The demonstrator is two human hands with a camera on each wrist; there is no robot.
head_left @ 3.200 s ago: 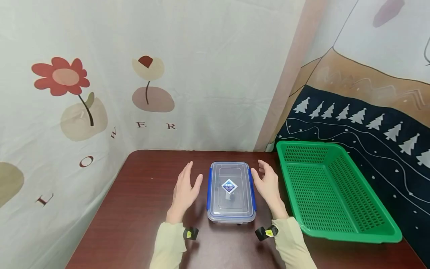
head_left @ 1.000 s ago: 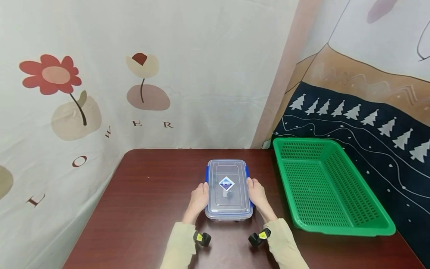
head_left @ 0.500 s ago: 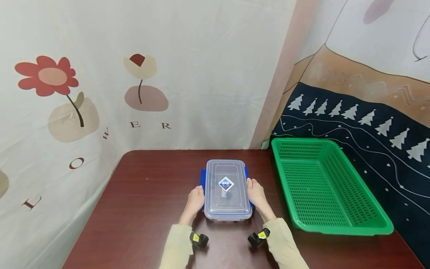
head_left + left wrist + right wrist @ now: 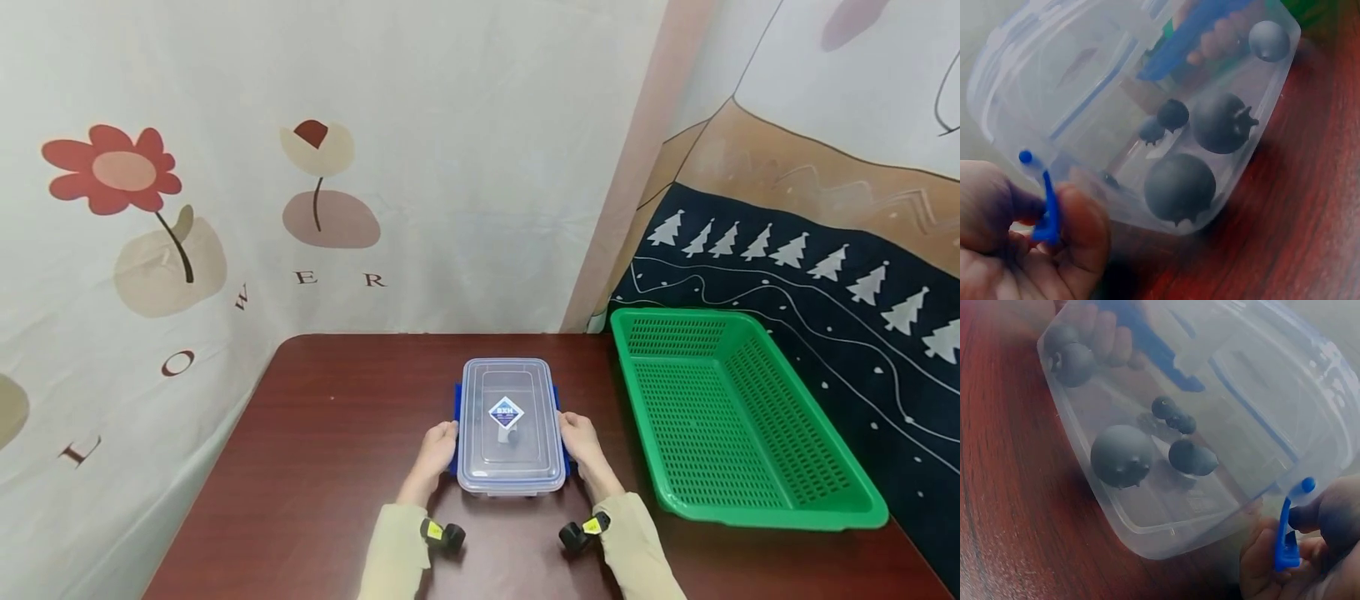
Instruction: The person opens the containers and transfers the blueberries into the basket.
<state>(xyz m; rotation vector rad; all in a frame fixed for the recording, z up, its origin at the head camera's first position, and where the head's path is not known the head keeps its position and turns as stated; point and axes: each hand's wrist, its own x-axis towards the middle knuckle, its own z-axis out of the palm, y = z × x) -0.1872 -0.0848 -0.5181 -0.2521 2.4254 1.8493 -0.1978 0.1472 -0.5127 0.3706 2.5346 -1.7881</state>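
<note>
Since a second ago, the left flap (image 4: 1053,219) and right flap (image 4: 1282,557) have swung out from the lid (image 4: 510,381). Your left hand (image 4: 435,451) and right hand (image 4: 582,439) each pinch one, fingers nearly closed, though blur partly hides the contact. Between them, the clear box (image 4: 1163,545) sits on the table (image 4: 360,425); expect light, stiff, slick plastic, best steadied by its walls, as thin flaps may crack.

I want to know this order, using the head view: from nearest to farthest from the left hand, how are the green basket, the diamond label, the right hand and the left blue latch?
1. Left blue latch: gripped by the left hand.
2. Diamond label: on the lid.
3. Right hand: at the lid's right side.
4. Green basket: farthest right.
</note>
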